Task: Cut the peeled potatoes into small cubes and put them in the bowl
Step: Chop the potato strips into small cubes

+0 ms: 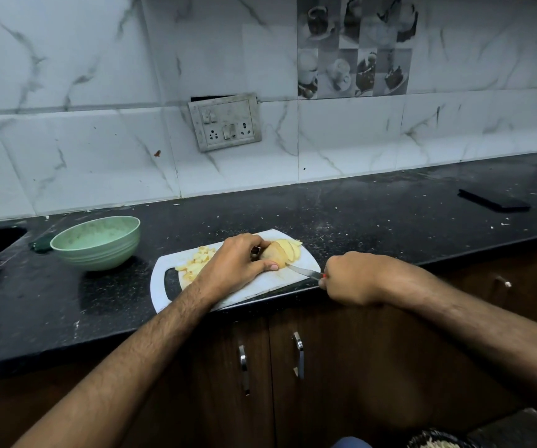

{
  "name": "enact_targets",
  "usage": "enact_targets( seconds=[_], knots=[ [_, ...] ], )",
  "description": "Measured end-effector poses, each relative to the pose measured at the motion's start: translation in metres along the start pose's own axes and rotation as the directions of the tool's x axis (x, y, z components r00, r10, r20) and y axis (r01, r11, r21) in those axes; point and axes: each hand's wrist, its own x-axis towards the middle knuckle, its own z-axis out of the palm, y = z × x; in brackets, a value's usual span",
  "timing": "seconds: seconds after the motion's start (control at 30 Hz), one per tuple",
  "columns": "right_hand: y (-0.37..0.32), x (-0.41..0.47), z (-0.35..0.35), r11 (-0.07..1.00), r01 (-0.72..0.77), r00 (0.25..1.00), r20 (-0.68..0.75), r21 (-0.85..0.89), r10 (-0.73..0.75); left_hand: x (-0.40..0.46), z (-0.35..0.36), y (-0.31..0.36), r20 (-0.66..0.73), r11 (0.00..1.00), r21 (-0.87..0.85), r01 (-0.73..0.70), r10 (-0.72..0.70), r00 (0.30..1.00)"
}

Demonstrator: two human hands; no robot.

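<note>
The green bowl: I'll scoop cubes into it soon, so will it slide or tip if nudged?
The green bowl looks empty and probably light, so it may slide on the smooth black counter. Its wide, low shape probably resists tipping.

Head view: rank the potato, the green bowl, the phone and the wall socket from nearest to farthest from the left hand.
Measured from the left hand:
1. Potato: under its fingers, on the board.
2. Green bowl: on the counter to its left.
3. Wall socket: on the tiles behind it.
4. Phone: far right on the counter.
</note>
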Motion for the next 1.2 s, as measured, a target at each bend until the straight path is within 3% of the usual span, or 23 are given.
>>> enact_targets(
  seconds=[0.4, 1.2],
  knots=[
    [-0.020, 0.025, -0.014, 0.986, 0.001, 0.985, -0.168, 0.164, 0.027, -0.001, -0.001, -0.007, -0.027, 0.995, -0.082, 0.051, -0.053, 0.998],
    [-0.049, 0.049, 0.001, 0.994, -0.013, 0.989, -0.146, 0.110, 0.029, 0.002, -0.003, -0.007, -0.021, 0.998, -0.054, -0.041, 0.040, 0.999]
  ],
)
